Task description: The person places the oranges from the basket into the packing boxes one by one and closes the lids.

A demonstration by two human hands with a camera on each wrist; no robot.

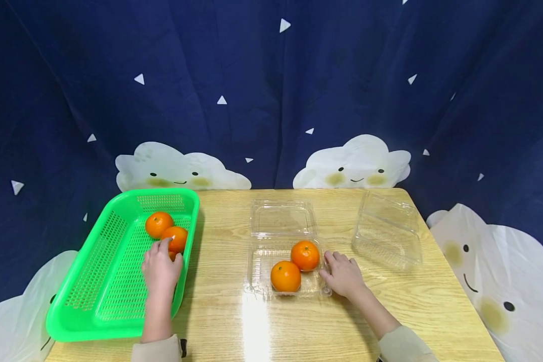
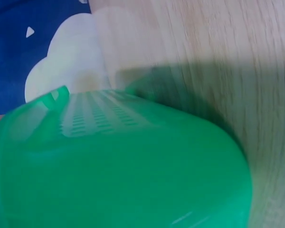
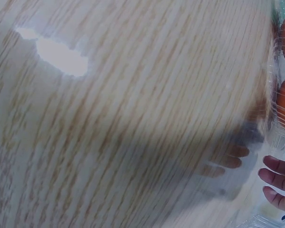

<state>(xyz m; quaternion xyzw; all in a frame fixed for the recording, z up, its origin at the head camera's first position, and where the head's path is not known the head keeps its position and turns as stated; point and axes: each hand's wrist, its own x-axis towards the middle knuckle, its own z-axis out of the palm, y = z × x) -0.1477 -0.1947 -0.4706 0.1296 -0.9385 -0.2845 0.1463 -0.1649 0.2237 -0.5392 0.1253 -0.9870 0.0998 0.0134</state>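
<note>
Inside the green basket (image 1: 117, 322), my left hand (image 1: 160, 269) has its thumb and fingers around an orange (image 1: 172, 256), mostly hidden by the hand. Two more oranges lie just beyond: one orange (image 1: 175, 239) near the fingertips, another orange (image 1: 159, 224) farther back. My right hand (image 1: 344, 275) is at the right edge of an opened clear plastic clamshell box (image 1: 260, 271), fingers loosely bent and holding nothing. In the box's near half sit two oranges, the front orange (image 1: 285, 276) and the right orange (image 1: 305, 255). The right wrist view catches the right hand's fingers (image 3: 275, 180) beside the box.
Another clear plastic clamshell box (image 1: 386, 231) stands opened at the back right of the wooden table (image 1: 217, 322). The first box's lid (image 1: 282, 216) lies folded back, away from me. A dark blue curtain (image 1: 253, 75) with clouds hangs behind the table.
</note>
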